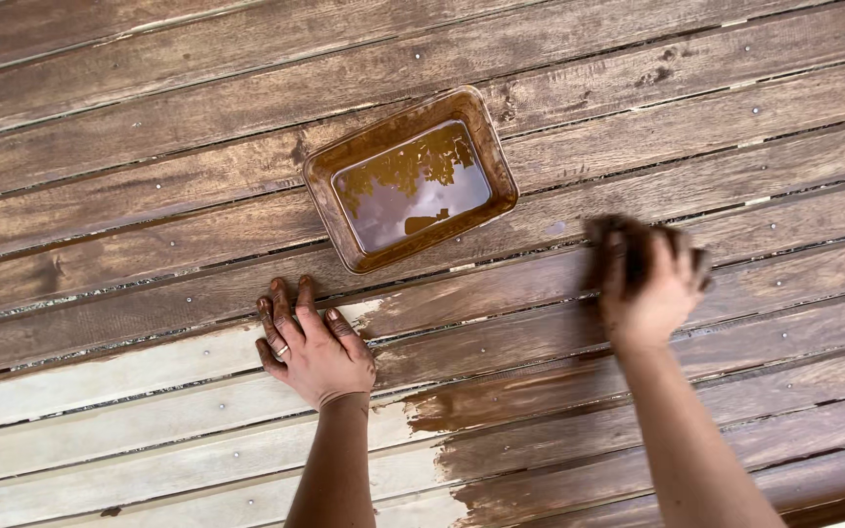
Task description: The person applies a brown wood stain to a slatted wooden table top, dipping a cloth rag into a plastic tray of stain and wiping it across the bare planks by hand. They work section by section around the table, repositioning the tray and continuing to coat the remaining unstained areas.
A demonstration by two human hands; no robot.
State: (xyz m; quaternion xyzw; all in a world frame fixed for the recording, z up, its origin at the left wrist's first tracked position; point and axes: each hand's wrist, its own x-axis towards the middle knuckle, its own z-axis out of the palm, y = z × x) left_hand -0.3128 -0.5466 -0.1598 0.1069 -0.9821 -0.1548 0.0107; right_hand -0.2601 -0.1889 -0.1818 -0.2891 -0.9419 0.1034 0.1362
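Left hand (313, 347) lay flat, fingers spread, nothing in it, pressed on the wooden boards (149, 147) just below the tray (410, 179). Right hand (647, 279) was clenched round a dark rag (628, 244), blurred w/ motion, rubbing a plank to the right of the tray & well apart from it.

Risks, as I judged them: the tray sat v. close to the left fingertips, brim-ish w/ thin brown liquid (411, 186); one nudge & it could slop over the boards. The left palm also rested at the wet/dry edge, so it could smear or print the fresh coat. A soaked rag might drip across the pale unstained planks (100, 430).

Materials: slatted timber, coarse grain, small nail heads, narrow gaps betw. boards. Upper & right planks were dark, glossy-damp brown; lower left stayed chalky, bare. Tray was rectangular, rounded corners, stain-coated rim, liquid mirror-smooth, reflecting foliage. Fingers on both hands were stained dark.
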